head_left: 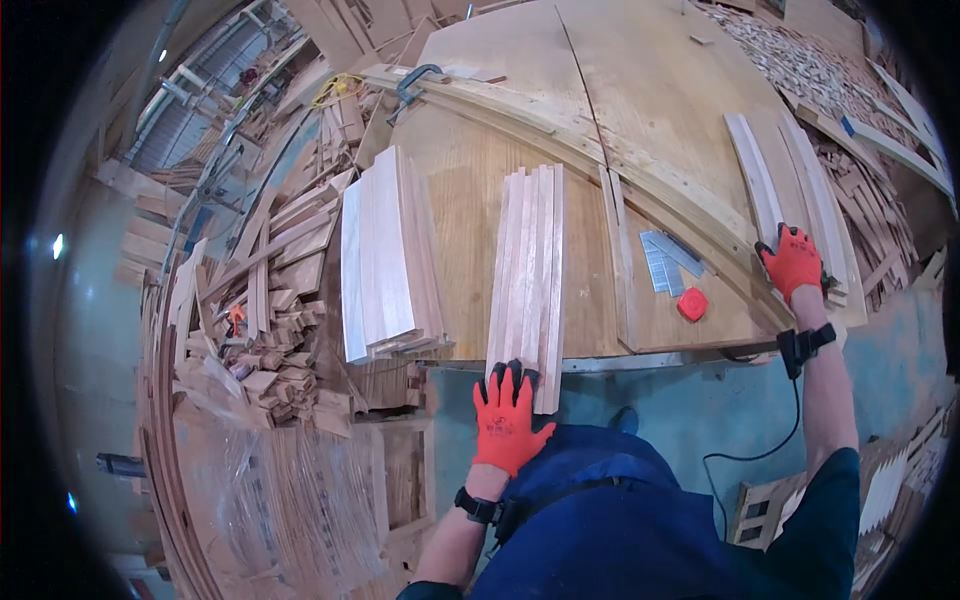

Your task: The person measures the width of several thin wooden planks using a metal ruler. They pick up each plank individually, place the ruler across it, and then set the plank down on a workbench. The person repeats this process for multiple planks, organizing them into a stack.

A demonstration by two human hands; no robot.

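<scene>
The left hand [508, 425], in a red glove with black fingertips, lay with its fingers over the near end of a bundle of narrow wooden strips [525, 270], thumb held out to the side rather than closed around them. That bundle stood lengthwise near the middle of a plywood worktable [590, 260], its near end jutting past the front edge. The right hand [795, 262], gloved alike, had its fingers bent at the near end of a pale wooden strip [752, 170] on the table's right side; whether it gripped the wood could not be told. Left of the bundle, and apart from it, sat a stack of wider boards [385, 260]. Between the bundle and the right hand lay a red tape measure [692, 304], just beside a grey metal plate [660, 262]. Long timber rails [560, 135] crossed the table diagonally, with a C-clamp [412, 85] at their far left end. Wood offcuts [280, 370] were heaped to the left of the table.
</scene>
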